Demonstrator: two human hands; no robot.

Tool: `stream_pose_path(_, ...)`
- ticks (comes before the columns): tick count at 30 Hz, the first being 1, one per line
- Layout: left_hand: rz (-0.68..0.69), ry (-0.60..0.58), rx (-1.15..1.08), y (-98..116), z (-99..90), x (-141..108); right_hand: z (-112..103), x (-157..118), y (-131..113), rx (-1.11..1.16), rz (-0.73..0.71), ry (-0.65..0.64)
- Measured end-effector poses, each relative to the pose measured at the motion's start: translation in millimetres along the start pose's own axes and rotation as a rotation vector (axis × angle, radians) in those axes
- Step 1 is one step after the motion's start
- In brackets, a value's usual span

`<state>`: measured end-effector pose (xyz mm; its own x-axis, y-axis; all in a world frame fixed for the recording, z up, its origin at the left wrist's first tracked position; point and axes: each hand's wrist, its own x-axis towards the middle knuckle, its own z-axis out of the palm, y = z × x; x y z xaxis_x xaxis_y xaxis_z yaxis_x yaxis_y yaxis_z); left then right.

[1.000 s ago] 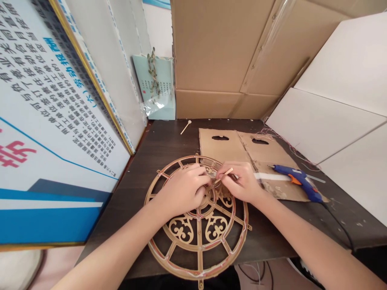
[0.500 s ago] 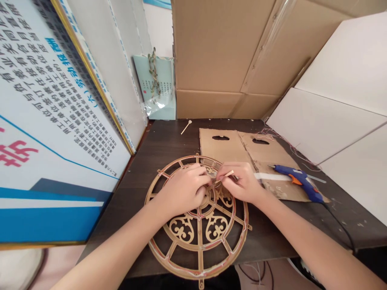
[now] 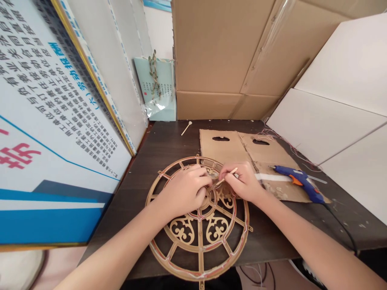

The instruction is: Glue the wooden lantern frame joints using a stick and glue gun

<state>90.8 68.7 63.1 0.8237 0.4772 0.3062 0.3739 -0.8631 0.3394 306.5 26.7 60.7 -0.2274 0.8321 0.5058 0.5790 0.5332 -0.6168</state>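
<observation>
A round, light-brown openwork wheel (image 3: 200, 257) with spokes and rings lies flat on the dark table, with red and white lines along its ribs. Scrolled filigree panels (image 3: 217, 228) fill some of its inner gaps. My right hand (image 3: 243, 183) pinches a thin wooden stick (image 3: 227, 176), its lower end pointing at the inner ring near the hub. My left hand (image 3: 184, 189) rests over the upper left of the wheel, fingers curled by the hub (image 3: 207, 200). Whatever those fingertips grip is hidden beneath them.
A blue hot glue gun (image 3: 298, 179) lies on a cardboard sheet (image 3: 219, 149) at the right, its cable running off the front edge. Another small stick (image 3: 186, 129) lies at the back. Cardboard (image 3: 223, 48) and white panels (image 3: 329, 121) wall the table; a printed board (image 3: 60, 121) stands left.
In my right hand the wooden stick has tilted more steeply, and its tip shows more clearly near the inner ring. My left hand and the wheel stay nearly the same.
</observation>
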Motion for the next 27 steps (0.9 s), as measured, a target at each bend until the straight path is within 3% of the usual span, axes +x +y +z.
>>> stream_pose_path(14,-0.016,-0.001,0.001,-0.6,0.3,-0.7,0.4,1.2,-2.3,0.039,0.048,-0.031)
stream_pose_path(27,0.004,0.021,-0.013,-2.3,2.0,-2.0,3.3,-0.5,-4.2,0.002,0.059,0.043)
